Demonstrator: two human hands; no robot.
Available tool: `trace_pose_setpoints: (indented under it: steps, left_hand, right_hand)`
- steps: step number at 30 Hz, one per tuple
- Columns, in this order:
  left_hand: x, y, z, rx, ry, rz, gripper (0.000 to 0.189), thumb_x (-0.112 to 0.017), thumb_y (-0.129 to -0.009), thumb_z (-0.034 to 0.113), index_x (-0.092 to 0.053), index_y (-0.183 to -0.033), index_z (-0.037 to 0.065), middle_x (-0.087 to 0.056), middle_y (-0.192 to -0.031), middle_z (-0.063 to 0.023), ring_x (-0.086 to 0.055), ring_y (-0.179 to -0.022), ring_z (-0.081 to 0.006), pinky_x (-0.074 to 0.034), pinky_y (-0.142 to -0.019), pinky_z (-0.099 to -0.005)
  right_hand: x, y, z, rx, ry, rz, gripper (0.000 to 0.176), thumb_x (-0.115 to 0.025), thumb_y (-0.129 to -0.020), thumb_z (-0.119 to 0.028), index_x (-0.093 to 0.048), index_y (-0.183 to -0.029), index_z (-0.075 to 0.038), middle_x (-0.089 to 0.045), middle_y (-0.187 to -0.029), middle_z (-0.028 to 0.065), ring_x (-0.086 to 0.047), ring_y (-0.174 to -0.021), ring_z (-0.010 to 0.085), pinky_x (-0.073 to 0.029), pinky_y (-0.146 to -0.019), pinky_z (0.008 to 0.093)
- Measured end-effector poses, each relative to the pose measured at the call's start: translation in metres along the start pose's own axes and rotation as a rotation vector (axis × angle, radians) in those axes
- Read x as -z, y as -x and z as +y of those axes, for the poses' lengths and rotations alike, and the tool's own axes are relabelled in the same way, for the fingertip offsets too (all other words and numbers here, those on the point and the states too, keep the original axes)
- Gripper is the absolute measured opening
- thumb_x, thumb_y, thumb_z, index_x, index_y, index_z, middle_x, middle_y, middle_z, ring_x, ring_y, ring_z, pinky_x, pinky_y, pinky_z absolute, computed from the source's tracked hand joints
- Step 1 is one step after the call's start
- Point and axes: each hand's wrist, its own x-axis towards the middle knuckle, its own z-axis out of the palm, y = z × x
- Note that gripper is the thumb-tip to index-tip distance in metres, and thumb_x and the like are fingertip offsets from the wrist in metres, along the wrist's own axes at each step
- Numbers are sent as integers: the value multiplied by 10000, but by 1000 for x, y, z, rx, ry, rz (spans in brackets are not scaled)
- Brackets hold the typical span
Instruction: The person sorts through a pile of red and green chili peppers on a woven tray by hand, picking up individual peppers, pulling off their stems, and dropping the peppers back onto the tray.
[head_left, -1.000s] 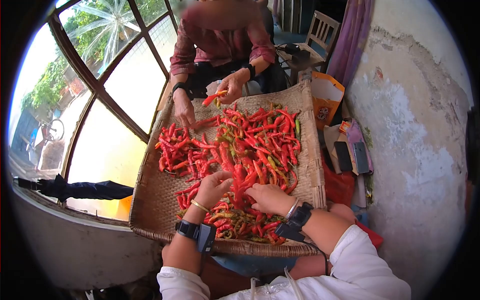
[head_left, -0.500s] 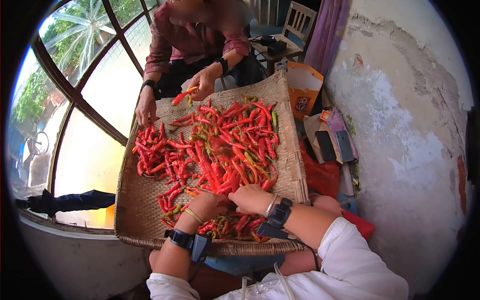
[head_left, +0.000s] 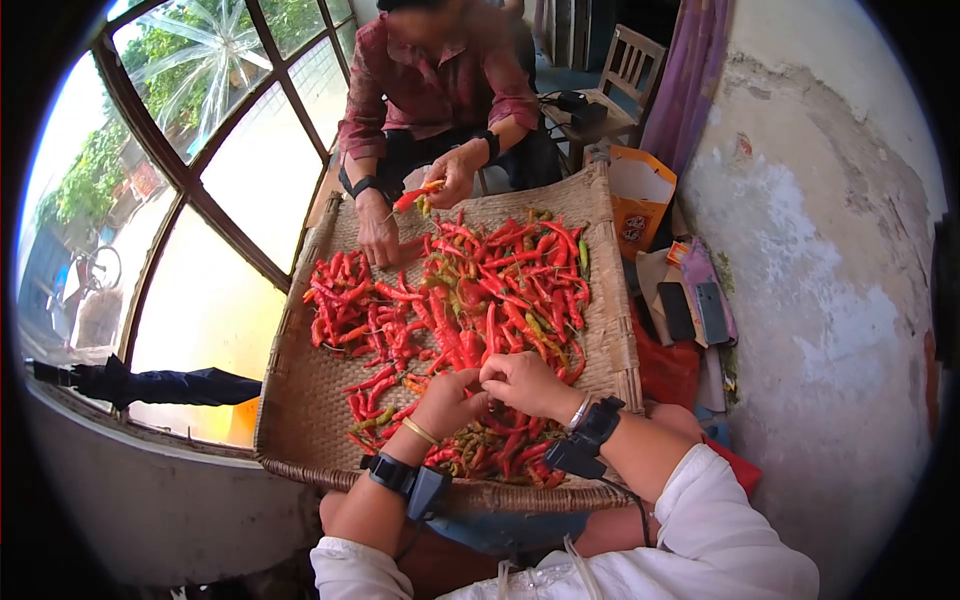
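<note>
A woven tray (head_left: 330,410) holds heaps of red peppers (head_left: 530,270), with some green and orange ones among them. Over the near part of the heap, my left hand (head_left: 450,402) and my right hand (head_left: 528,384) meet with fingers pinched together. Whatever lies between my fingertips is too small and hidden to name. Across the tray, a co-worker in a dark red shirt (head_left: 430,90) holds a few red and orange peppers (head_left: 415,197) in one hand, while the other hand (head_left: 378,232) reaches down at the tray's far left part.
Left of the tray are a framed window (head_left: 220,225) and a dark folded umbrella (head_left: 190,388). Two phones (head_left: 711,312) lie on the right, near an orange box (head_left: 640,205). A wooden chair (head_left: 625,75) stands behind, and a worn wall (head_left: 820,260) rises at right.
The whole view has shifted, so the tray appears farther right. My hands stay together over the near peppers. The co-worker's reaching hand is nearer the hand holding peppers.
</note>
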Motion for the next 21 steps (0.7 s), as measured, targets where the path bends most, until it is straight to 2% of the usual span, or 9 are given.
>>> trace_pose_setpoints:
  steps: [3,7,10,12,13,14,17,20,21]
  left_hand:
    - [-1,1,9,90,242,17,211,-590,-812,143,-561,-967,3,-614,-719,-29,-573,-599,-80,-454,-536,-248]
    - [-10,3,4,108,286,22,179,-568,-826,136,-558,-944,2,-599,-685,-27,-551,-576,-72,-451,-525,-234]
    - [4,5,17,193,185,-117,152,-540,-858,157,-552,-918,18,-572,-698,16,-499,-586,-34,-421,-513,-199]
    - [20,5,23,256,247,-211,172,-516,-866,185,-555,-854,18,-578,-650,-9,-511,-532,-55,-421,-479,-196]
    - [27,5,21,322,372,-208,177,-505,-873,194,-553,-817,33,-575,-641,-5,-486,-499,-46,-402,-455,-186]
    - [39,5,24,347,320,-215,171,-498,-876,179,-549,-790,41,-577,-642,-2,-473,-495,-34,-389,-445,-179]
    - [61,4,0,312,365,-153,179,-502,-876,186,-556,-778,46,-579,-636,-4,-485,-508,-37,-392,-456,-175]
    - [73,-3,-5,247,752,78,208,-489,-888,238,-528,-940,41,-600,-751,-29,-517,-535,-61,-420,-480,-180]
    - [72,-7,-3,200,1028,303,282,-482,-889,277,-466,-1040,40,-590,-846,-50,-533,-550,-79,-439,-497,-189]
  right_hand:
    - [0,-1,-8,-144,-254,42,77,-577,-772,-36,-573,-848,-26,-569,-614,18,-534,-530,64,-431,-489,233]
    - [1,-1,-8,-167,-271,57,108,-575,-789,-88,-579,-880,-29,-570,-611,25,-537,-519,75,-433,-492,240]
    - [4,-3,5,31,-10,119,156,-560,-812,-145,-581,-913,-29,-564,-603,27,-526,-500,70,-424,-482,233]
    - [18,-5,-4,-152,-31,111,182,-531,-839,-192,-587,-903,-31,-554,-593,23,-525,-509,68,-416,-481,226]
    - [17,-8,1,-230,-160,165,244,-552,-813,-263,-592,-915,-45,-610,-676,102,-604,-629,237,-450,-565,340]
    - [19,-8,4,-229,-161,161,244,-552,-813,-263,-592,-915,-45,-610,-676,102,-604,-629,237,-450,-565,340]
    - [21,-11,13,-259,-283,295,390,-545,-822,-247,-478,-1106,12,-606,-702,93,-593,-620,184,-452,-588,319]
    - [23,-8,2,-321,-235,148,366,-557,-808,-245,-502,-1081,-7,-606,-733,92,-594,-659,197,-453,-609,327]
    - [21,-7,1,-320,-236,145,366,-557,-808,-245,-502,-1081,-7,-606,-733,92,-594,-659,197,-453,-609,327]
